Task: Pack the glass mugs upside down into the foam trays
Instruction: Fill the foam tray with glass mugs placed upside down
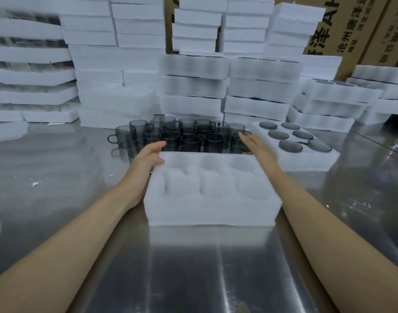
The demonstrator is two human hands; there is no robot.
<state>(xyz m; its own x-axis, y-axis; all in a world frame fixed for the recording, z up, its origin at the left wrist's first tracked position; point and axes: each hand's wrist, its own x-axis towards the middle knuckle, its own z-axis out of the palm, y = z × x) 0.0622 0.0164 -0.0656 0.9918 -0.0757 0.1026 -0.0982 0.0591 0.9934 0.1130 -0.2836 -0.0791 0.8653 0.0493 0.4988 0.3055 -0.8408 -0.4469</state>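
**Two open hands flank an empty six-hollow tray**

The left hand (148, 160) lies against the left wall of the empty foam tray (211, 213). Its thumb rests across the tray's far left corner and its fingers are stretched forward, curled round nothing. The right hand (254, 143) is at the far right corner, fingers straight and loose, their tips close to the nearest mug; whether they touch it cannot be told.

The tray between the two hands has six round hollows, in two rows of three, all unfilled. Just behind it stands the cluster of loose glass mugs (191, 143), smoky grey and upright. There are well over a dozen, but the overlapping glass prevents an exact count.

To the right, just beside the mugs, a second tray (306, 161) holds six mugs upside down, bases showing. All of this sits on a steel table (58, 177). Stacks of foam trays (193, 86) rise behind, with cardboard boxes (351, 30) beyond.
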